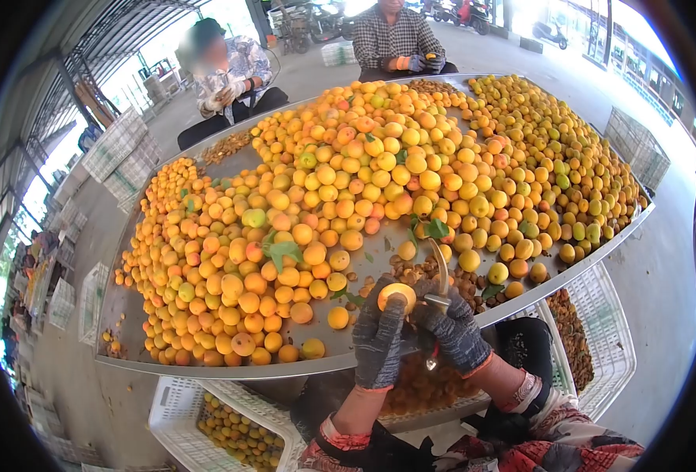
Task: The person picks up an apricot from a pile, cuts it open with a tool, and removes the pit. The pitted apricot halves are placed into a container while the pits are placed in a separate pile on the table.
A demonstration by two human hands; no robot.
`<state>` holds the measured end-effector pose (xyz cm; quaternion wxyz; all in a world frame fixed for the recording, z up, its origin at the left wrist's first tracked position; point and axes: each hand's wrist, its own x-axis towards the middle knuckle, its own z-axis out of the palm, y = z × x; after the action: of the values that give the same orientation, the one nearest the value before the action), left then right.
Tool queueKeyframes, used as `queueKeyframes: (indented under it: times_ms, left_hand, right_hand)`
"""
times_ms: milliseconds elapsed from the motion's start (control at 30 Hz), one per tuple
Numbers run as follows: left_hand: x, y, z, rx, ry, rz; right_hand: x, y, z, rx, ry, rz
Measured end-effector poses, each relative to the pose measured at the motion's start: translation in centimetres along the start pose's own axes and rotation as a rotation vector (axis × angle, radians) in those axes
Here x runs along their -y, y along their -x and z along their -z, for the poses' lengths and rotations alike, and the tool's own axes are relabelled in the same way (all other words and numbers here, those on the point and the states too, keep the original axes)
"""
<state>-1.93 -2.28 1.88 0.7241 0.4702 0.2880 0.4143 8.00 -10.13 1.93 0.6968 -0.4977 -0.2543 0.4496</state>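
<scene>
Both my hands wear dark grey knit gloves and are close together over the near edge of the metal table. My left hand [378,334] holds an orange apricot [396,296] between its fingers, with a pale, cut-looking face turned up. In my right hand [454,334] is a curved knife [441,267], its blade pointing up and away, just right of the apricot. A small shiny thing with a red part hangs below the right hand. Beyond the hands lies a large heap of apricots [348,181]; brown pits [470,283] lie nearer by.
The metal table's rim [285,368] runs in front of me. White crates [611,338] with pits and an apricot-filled crate [175,409] stand below it. Two people [234,67] [395,39] sit across the table. Stacked crates [120,145] stand at the left.
</scene>
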Motion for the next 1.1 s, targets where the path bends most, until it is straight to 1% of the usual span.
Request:
queueKeyframes:
  times_ms: [33,67,100,133,167,200,233,267,300,367,467,533,567,600,633,667,733,767,833,867,933,967,1033,1067,1100]
  left_hand:
    - [-0.2,0.1,0.1,-0.013,0.029,0.068]
    - [0.1,-0.1,0.3,-0.013,0.028,0.067]
    - [0.8,-0.5,0.6,-0.019,-0.004,-0.019]
    - [1.3,-0.7,0.9,-0.026,-0.036,-0.106]
    - [1.6,-0.7,1.1,-0.029,-0.036,-0.105]
    - [1.9,-0.7,1.3,-0.013,0.042,-0.013]
    - [1.9,-0.6,1.4,0.004,0.119,0.08]
    - [1.5,-0.5,1.1,0.006,0.119,0.082]
    - [0.7,-0.3,0.6,0.033,0.098,0.065]
    - [0.8,-0.3,0.4,0.063,0.075,0.051]
    - [2.6,-0.4,0.9,0.042,0.085,0.035]
    - [2.8,-0.3,0.8,-0.025,0.093,0.136]
    - [4.2,-0.5,1.3,-0.025,0.091,0.137]
    - [6.7,-1.0,2.4,-0.046,-0.126,0.012]
    - [7.1,-1.2,2.5,-0.066,-0.343,-0.113]
    - [7.2,-1.1,2.7,-0.069,-0.344,-0.11]
    - [4.6,-0.8,1.9,-0.023,0.324,0.288]
    - [4.9,-0.8,2.0,-0.023,0.323,0.289]
    - [5.9,-1.1,2.3,0.066,-0.449,-0.201]
    - [6.2,-1.2,2.6,0.065,-0.45,-0.202]
    - [6.2,-1.3,2.9,-0.015,-1.047,-0.564]
    - [6.2,-1.2,2.6,-0.01,-1.046,-0.563]
    - [5.0,-1.0,1.4,-0.02,-0.386,-0.064]
    - [5.2,-1.1,1.5,-0.02,-0.385,-0.067]
    - [5.8,-1.2,1.7,-0.001,-0.68,-0.342]
  right_hand:
    - [-0.1,0.2,0.0,0.006,-0.017,0.012]
    - [-0.2,0.3,0.0,0.011,-0.034,0.024]
    - [-0.3,-0.1,0.4,0.012,-0.034,0.024]
    - [-0.6,-1.1,1.0,-0.029,-0.046,0.128]
    - [-0.5,-1.9,1.3,-0.071,-0.057,0.23]
    - [0.2,-2.4,1.1,-0.07,-0.057,0.226]
    - [1.3,-3.1,0.7,-0.16,-0.197,0.26]
    - [2.4,-3.6,0.3,-0.25,-0.337,0.296]
    - [3.7,-3.8,-0.4,-0.253,-0.337,0.298]
    - [5.8,-3.8,-1.9,-0.197,-0.371,0.448]
    - [6.3,-4.3,-3.1,-0.184,-0.4,0.479]
    - [5.5,-4.8,-3.2,-0.205,-0.359,0.485]
    - [4.9,-4.9,-3.2,-0.218,-0.313,0.477]
    - [4.2,-5.0,-3.2,-0.231,-0.268,0.467]
    - [3.6,-5.2,-2.8,-0.269,-0.147,0.516]
    - [3.3,-5.2,-2.8,-0.269,-0.147,0.512]
    - [2.9,-5.1,-2.7,-0.253,-0.269,0.463]
    - [2.5,-5.1,-2.5,-0.254,-0.27,0.462]
    - [1.5,-5.0,-2.2,-0.159,-0.405,0.513]
    - [1.5,-4.8,-2.2,-0.158,-0.406,0.513]
    - [1.6,-4.1,-2.1,-0.08,-0.184,0.547]
    - [1.3,-4.1,-2.0,-0.084,-0.184,0.548]
    - [0.5,-4.7,-2.0,-0.177,0.262,0.725]
    - [0.6,-5.1,-2.0,-0.176,0.262,0.728]
    - [0.9,-5.8,-2.0,-0.022,-0.263,0.571]
